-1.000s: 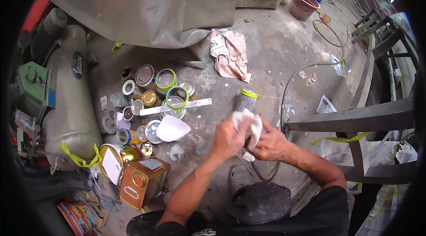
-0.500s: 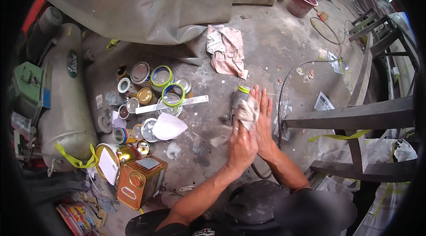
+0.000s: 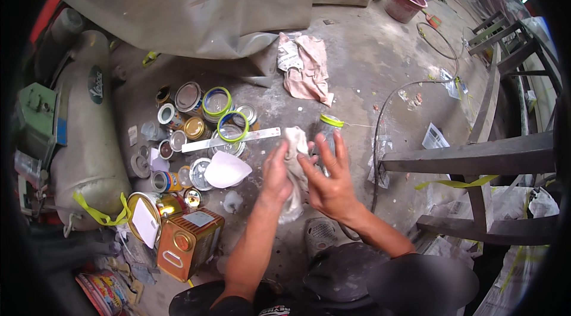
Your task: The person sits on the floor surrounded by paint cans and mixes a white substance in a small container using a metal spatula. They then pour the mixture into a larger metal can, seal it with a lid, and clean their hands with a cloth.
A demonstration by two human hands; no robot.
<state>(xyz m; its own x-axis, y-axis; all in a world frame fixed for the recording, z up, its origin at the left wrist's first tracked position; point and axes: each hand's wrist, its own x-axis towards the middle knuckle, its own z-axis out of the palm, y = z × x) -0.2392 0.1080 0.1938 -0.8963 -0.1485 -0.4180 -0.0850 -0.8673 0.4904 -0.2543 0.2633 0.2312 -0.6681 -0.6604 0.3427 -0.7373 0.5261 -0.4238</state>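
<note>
A crumpled whitish rag (image 3: 295, 167) hangs from my left hand (image 3: 277, 176), whose fingers are closed around its side. My right hand (image 3: 334, 182) faces it with fingers spread, the fingertips close to the cloth; whether they touch it I cannot tell. Just beyond my right hand stands a greyish cylindrical container (image 3: 329, 129) with a yellow-green rim, partly hidden by the fingers. A pinkish cloth (image 3: 308, 69) lies spread on the floor farther off.
Several paint cans (image 3: 194, 128) crowd the left, with a white flat strip (image 3: 256, 136) across them. A rectangular metal tin (image 3: 191, 241) stands nearer, beside a tank (image 3: 89, 137). A dark frame (image 3: 470, 152) and hose (image 3: 389, 96) lie right; a bucket (image 3: 404, 4) stands far right.
My hands, pressed together on the rag before, have parted. The left moved left and nearer with the rag; the right drew nearer and spread its fingers, showing more of the rimmed container.
</note>
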